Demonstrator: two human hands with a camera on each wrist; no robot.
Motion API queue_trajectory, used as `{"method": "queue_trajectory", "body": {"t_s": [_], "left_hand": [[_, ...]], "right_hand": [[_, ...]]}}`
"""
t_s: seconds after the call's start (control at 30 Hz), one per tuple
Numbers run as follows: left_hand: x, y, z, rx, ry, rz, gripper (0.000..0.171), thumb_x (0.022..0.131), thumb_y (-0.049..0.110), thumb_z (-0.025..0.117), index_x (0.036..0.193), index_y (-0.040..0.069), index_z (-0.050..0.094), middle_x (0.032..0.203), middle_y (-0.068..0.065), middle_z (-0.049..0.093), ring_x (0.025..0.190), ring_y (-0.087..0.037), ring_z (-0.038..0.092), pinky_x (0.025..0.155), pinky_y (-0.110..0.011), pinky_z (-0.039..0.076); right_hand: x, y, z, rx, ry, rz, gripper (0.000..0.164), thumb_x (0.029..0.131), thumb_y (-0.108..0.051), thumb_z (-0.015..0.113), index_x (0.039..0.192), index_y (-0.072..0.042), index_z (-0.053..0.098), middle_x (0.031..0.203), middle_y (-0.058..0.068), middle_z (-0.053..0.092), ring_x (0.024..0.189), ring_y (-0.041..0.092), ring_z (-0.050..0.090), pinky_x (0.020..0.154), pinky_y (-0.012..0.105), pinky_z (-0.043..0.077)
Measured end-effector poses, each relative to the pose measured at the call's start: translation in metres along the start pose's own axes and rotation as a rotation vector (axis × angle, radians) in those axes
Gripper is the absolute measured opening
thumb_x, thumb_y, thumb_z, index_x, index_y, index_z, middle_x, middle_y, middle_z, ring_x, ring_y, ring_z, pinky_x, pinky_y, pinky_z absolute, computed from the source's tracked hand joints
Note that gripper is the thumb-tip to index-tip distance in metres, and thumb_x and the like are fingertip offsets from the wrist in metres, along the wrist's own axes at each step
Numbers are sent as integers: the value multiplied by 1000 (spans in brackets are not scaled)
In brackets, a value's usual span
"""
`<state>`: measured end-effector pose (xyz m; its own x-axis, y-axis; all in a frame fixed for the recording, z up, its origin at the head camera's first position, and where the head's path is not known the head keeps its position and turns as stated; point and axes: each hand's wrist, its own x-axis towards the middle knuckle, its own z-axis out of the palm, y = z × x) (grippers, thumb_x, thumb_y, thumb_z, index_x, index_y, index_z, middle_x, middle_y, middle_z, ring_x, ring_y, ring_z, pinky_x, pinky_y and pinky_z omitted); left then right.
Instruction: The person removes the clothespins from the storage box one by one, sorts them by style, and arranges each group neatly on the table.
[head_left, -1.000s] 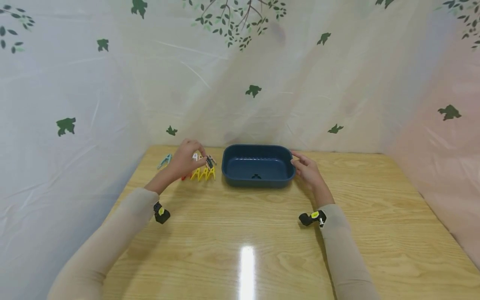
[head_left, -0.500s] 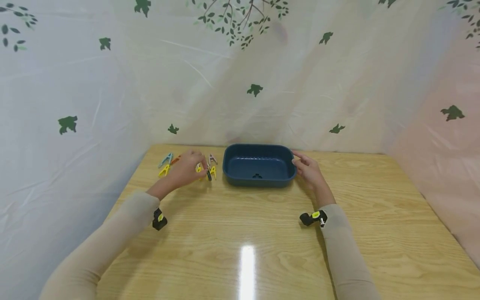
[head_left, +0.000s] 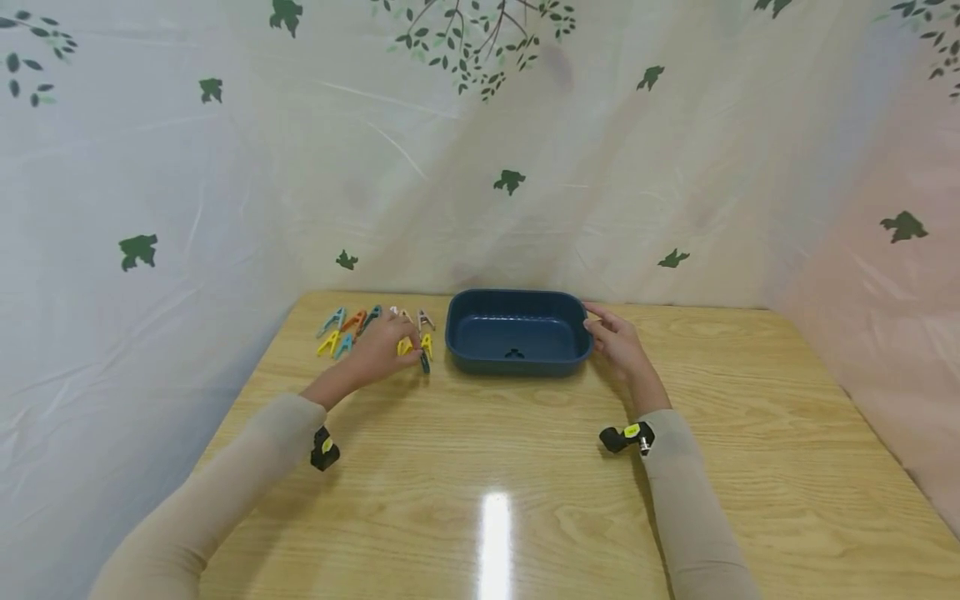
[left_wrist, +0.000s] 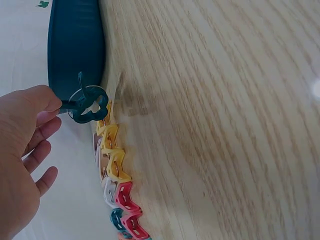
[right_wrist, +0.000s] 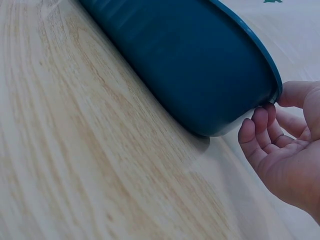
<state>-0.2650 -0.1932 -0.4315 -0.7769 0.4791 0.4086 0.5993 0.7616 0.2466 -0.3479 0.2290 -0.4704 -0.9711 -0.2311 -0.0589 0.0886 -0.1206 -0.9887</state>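
My left hand (head_left: 378, 348) pinches a dark teal clothes peg (head_left: 425, 363) between thumb and forefinger. In the left wrist view that peg (left_wrist: 84, 119) hangs from the fingertips, its jaw end away from the hand, the other fingers loosely bent. It is at the near side of a yellow peg (head_left: 427, 345), left of the blue basin (head_left: 517, 367). My right hand (head_left: 618, 343) holds the basin's right end, thumb at the rim and fingertips against the outer wall, as the right wrist view shows on the basin (right_wrist: 190, 65).
Several pegs stand in rows left of the basin: a light blue peg (head_left: 332, 322), an orange peg (head_left: 354, 322), a pinkish peg (head_left: 425, 319), and a red peg (left_wrist: 125, 196) in the left wrist view. Behind the wooden table (head_left: 480, 442) hangs a pale curtain (head_left: 420, 208).
My left hand has come down and toward me with the teal peg, from above the peg rows to their near right corner. Pegs at the left now show. The right hand stays at the basin.
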Motion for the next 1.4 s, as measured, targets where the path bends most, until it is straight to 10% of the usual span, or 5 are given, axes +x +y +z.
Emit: {"method": "queue_trajectory", "body": {"t_s": [0.4,0.9,1.4], "left_hand": [[-6,5,1,-24,-78,-113,7,87,13,77,86,11,70,91,-5,72,84,-21,51,73,-37,43],[-15,-1,2,-17,-137,-172,9,81,16,80,77,13,72,97,-9,71,104,-34,59,98,-55,47],[-27,-6,13,90,-213,-163,13,77,17,79,71,15,68,84,-4,67,83,-22,49,78,-38,40]], "right_hand": [[-2,0,1,-21,11,-9,54,104,-11,56,154,0,40,88,-8,60,72,1,54,65,15,47],[0,5,-1,10,-16,-75,50,101,-12,61,148,-1,49,93,-2,66,81,4,62,72,16,54],[3,2,-1,-9,10,7,53,104,-10,56,153,-1,41,93,-4,64,80,3,61,72,16,53]]}}
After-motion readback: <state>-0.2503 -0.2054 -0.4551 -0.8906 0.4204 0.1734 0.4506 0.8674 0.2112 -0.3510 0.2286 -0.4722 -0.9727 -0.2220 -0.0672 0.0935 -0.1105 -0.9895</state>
